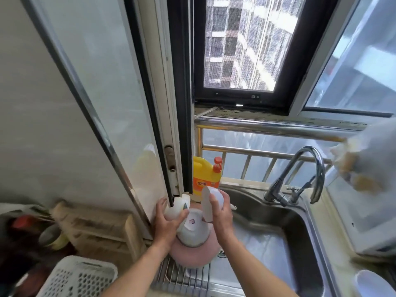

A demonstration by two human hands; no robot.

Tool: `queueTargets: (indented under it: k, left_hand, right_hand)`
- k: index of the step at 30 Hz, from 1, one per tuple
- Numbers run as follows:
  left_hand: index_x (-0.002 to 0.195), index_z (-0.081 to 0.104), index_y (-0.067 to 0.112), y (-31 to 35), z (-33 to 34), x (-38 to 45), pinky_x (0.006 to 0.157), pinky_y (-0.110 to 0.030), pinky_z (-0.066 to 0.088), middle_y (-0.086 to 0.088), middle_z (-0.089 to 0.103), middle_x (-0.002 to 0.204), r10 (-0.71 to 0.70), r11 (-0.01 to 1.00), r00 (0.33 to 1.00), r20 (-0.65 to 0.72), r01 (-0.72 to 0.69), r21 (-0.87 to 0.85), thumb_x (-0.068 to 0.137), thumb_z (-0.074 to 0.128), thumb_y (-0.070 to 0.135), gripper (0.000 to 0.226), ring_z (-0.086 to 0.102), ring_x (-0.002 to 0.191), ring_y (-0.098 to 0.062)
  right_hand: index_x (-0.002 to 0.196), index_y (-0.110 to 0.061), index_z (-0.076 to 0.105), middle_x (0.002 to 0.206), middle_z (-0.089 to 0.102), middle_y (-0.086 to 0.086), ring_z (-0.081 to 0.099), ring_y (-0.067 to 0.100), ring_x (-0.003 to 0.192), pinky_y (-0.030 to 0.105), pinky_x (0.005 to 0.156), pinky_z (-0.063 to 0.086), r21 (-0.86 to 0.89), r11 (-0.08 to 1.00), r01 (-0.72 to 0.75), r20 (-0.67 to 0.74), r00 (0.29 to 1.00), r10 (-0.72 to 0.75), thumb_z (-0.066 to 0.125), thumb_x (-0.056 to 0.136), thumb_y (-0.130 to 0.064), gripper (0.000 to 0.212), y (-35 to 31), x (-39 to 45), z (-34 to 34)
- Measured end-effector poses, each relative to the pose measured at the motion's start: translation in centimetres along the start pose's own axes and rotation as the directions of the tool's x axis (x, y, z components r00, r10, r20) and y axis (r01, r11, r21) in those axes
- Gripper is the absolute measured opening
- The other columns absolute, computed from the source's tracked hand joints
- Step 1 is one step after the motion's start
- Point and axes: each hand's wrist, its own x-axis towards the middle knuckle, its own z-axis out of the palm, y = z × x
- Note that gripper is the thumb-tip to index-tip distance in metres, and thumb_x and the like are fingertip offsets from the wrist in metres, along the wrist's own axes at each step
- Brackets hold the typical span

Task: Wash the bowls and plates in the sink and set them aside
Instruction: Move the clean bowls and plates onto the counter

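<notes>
We see our right hand (219,213) gripping a white bowl (211,202) tipped on edge, its inside hidden from us, above the steel sink (278,236). Our left hand (166,224) grasps an upturned white bowl (194,231) stacked on a pink plate (188,257) over a wire rack (186,279). A blurred white dish (179,207) sits behind; a yellow detergent bottle (204,176) stands beyond.

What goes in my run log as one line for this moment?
left hand: holds upturned bowl on pink plate | right hand: grips white bowl | sink: tap dry
</notes>
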Motion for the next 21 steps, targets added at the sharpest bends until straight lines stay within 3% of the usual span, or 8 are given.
queueTargets:
  k: [2,3,5,9,11,13,17,21]
  left_hand:
    - [0.138,0.044,0.022,1.3,0.0,-0.9,0.113,-0.040,0.039,-0.003,0.052,0.144,0.023,1.000,1.000,-0.016,-0.022,0.017,0.060,0.093,0.049,0.096,0.051,0.132,-0.028]
    - [0.147,0.038,0.017,1.6,0.3,-1.1,0.113,-0.030,0.030,0.001,0.044,0.148,0.025,0.999,1.000,-0.007,-0.025,0.029,0.061,0.095,0.044,0.107,0.042,0.139,-0.025]
    - [0.155,0.026,0.009,2.1,0.7,-1.5,0.107,-0.023,0.023,-0.008,0.035,0.156,0.048,0.997,0.999,0.015,-0.049,0.056,0.055,0.094,0.047,0.127,0.032,0.146,-0.024]
    - [0.154,0.027,0.011,2.4,0.7,-2.1,0.111,-0.030,0.028,-0.014,0.038,0.151,0.105,0.988,0.994,0.012,-0.105,0.113,0.059,0.094,0.048,0.122,0.034,0.143,-0.028]
    - [0.149,0.034,0.015,2.6,0.6,-2.3,0.115,-0.037,0.034,-0.012,0.044,0.145,0.133,0.979,0.991,0.012,-0.133,0.151,0.047,0.086,0.074,0.129,0.040,0.138,-0.029]
    - [0.139,0.042,0.027,2.9,1.0,-2.4,0.110,-0.041,0.042,-0.005,0.049,0.137,0.171,0.970,0.984,0.054,-0.178,0.167,0.039,0.075,0.089,0.122,0.047,0.130,-0.024]
    - [0.139,0.041,0.033,5.5,2.4,-4.2,0.098,-0.025,0.034,0.015,0.041,0.128,0.308,0.940,0.940,0.147,-0.325,0.105,0.059,0.092,0.054,0.096,0.040,0.118,-0.006]
    - [0.143,0.042,0.038,6.9,5.5,-6.2,0.101,-0.030,0.040,0.014,0.048,0.137,0.351,0.933,0.910,0.220,-0.360,0.000,0.063,0.093,0.045,0.095,0.046,0.124,-0.008]
  right_hand:
    - [0.120,-0.053,0.048,0.115,0.062,-0.004,0.064,0.019,0.104,0.055,0.080,0.061,0.035,0.999,-0.030,0.030,0.999,0.029,0.057,0.076,-0.082,0.054,-0.5,-0.2,0.9]
    - [0.120,-0.052,0.050,0.115,0.063,-0.001,0.064,0.021,0.103,0.056,0.078,0.062,0.076,0.995,-0.062,0.022,0.998,0.060,0.058,0.076,-0.080,0.053,-0.7,-0.4,1.2]
    - [0.125,-0.041,0.052,0.114,0.062,0.005,0.064,0.026,0.102,0.057,0.072,0.062,0.200,0.972,-0.123,-0.009,0.992,0.127,0.061,0.078,-0.070,0.056,-0.9,-0.6,1.4]
    - [0.132,-0.023,0.051,0.114,0.057,0.007,0.061,0.026,0.101,0.040,0.055,0.060,0.355,0.923,-0.148,-0.067,0.981,0.183,0.061,0.076,-0.057,0.066,-1.3,-0.7,0.6]
    - [0.132,-0.022,0.051,0.113,0.058,0.007,0.062,0.025,0.100,0.031,0.051,0.057,0.322,0.941,-0.105,-0.090,0.986,0.141,0.064,0.074,-0.059,0.070,-1.5,-0.8,-0.2]
    - [0.131,-0.026,0.050,0.115,0.061,0.009,0.065,0.029,0.103,0.030,0.054,0.057,0.290,0.954,-0.081,-0.080,0.991,0.109,0.065,0.075,-0.061,0.068,-1.7,-0.8,-1.1]
    - [0.115,-0.045,0.052,0.111,0.066,0.006,0.069,0.027,0.099,0.056,0.077,0.062,0.245,0.969,-0.040,-0.097,0.993,0.066,0.068,0.072,-0.071,0.053,-2.4,-0.7,-3.9]
    - [0.116,-0.044,0.052,0.116,0.063,0.007,0.067,0.027,0.102,0.059,0.084,0.059,0.216,0.976,0.009,-0.207,0.978,0.036,0.067,0.065,-0.077,0.062,-2.9,-1.9,-9.1]
